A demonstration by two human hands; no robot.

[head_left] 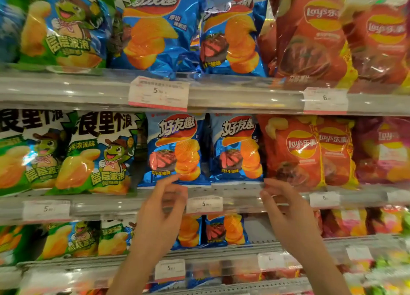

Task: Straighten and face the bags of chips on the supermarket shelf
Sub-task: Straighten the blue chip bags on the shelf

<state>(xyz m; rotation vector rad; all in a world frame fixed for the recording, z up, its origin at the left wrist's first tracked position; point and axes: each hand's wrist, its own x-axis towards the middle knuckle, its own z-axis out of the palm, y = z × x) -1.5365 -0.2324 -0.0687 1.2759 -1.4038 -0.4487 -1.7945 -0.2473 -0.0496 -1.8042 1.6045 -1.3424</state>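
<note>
**Facing the blue bags on the middle shelf**

The middle shelf runs across in front of me, a clear plastic lip along its edge with a price tag clipped on. Green bags fill its left side, red bags its right, and between them two blue steak-flavour bags stand upright, fronts out.

The left blue bag and the right blue bag are glossy foil pillows, puffed with air and crinkled at the seams. I judge them very light, slippery and easily crushed, so I would pinch only the flat bottom seam or the side edges, never the belly.

My left hand is raised with fingers loosely curled, its fingertips at the left bag's bottom edge; whether they pinch it I cannot tell. My right hand sits at the right bag's lower right corner, thumb and forefinger close together, grip equally unclear.
</note>
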